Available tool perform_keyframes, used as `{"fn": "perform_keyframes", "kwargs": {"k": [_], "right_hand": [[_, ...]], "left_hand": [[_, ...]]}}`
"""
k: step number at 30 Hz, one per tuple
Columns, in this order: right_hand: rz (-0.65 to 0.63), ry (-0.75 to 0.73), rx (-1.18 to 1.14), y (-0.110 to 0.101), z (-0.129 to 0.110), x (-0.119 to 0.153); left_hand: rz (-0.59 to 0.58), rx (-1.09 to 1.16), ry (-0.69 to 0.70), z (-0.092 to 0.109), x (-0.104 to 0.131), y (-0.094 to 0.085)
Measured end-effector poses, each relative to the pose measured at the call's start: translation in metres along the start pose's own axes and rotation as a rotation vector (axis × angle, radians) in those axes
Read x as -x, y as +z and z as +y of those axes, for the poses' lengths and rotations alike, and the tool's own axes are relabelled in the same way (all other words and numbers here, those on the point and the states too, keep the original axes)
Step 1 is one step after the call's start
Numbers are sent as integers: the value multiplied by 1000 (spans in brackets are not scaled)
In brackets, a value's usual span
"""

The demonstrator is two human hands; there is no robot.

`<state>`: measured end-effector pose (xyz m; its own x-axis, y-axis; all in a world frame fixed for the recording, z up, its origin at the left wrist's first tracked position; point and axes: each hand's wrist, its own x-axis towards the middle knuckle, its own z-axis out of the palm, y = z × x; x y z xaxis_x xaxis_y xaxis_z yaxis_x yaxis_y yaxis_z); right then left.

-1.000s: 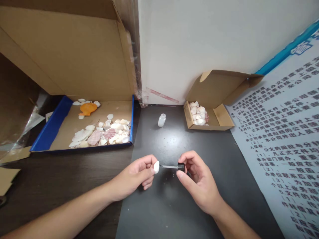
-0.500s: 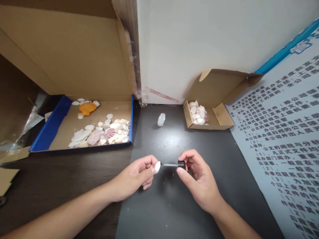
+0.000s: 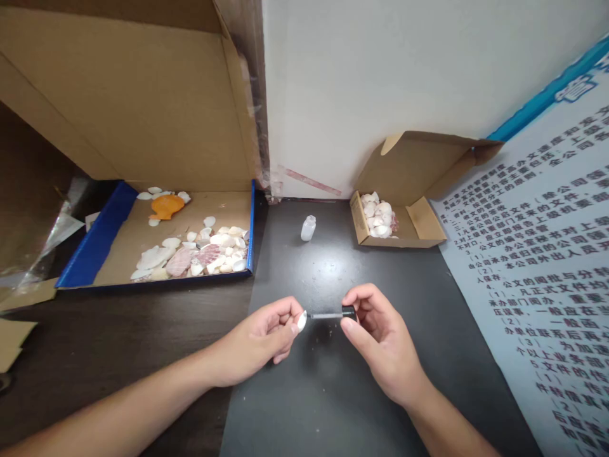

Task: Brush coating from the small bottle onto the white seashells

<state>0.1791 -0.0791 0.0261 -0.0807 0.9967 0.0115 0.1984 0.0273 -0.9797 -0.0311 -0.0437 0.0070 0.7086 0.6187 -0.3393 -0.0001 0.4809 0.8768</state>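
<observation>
Between the thumb and fingers of my left hand [image 3: 269,333] is a small white seashell [image 3: 302,321]. My right hand [image 3: 380,346] pinches the black cap of a thin brush applicator [image 3: 327,315], held level with its tip pointing left. That tip is at the shell's edge; whether it touches I cannot tell. Both hands are raised over the dark tabletop [image 3: 280,406]. Beyond them stands a small, cloudy white bottle [image 3: 308,228] with its neck uncovered.
On the left an open blue-edged cardboard box [image 3: 90,260] holds several shells and an orange scallop shell [image 3: 167,207]. A smaller open cardboard box [image 3: 404,242] at the back right contains white shells. A printed sheet [image 3: 547,266] covers the right side; a white wall [image 3: 380,76] rises behind.
The brush and my right hand have shifted slightly to the right. The shell in my left hand has turned and moved a little. The boxes and bottle stay put.
</observation>
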Motion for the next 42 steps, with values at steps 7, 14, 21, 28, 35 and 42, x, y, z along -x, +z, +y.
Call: {"fn": "perform_keyframes", "kwargs": {"k": [7, 14, 21, 28, 35, 42], "right_hand": [[-2, -18, 32, 0, 0, -1], [31, -65, 85, 1, 2, 2], [65, -54, 91, 1, 1, 0], [63, -63, 110, 0, 1, 0], [52, -59, 116, 2, 0, -1], [4, -36, 75, 0, 3, -1]], "left_hand": [[-7, -25, 2, 0, 1, -1], [-11, -20, 12, 0, 1, 0], [-12, -29, 9, 1, 1, 0], [-11, -37, 8, 1, 2, 0], [-16, -22, 20, -2, 1, -1], [-7, -17, 26, -1, 1, 0]]}}
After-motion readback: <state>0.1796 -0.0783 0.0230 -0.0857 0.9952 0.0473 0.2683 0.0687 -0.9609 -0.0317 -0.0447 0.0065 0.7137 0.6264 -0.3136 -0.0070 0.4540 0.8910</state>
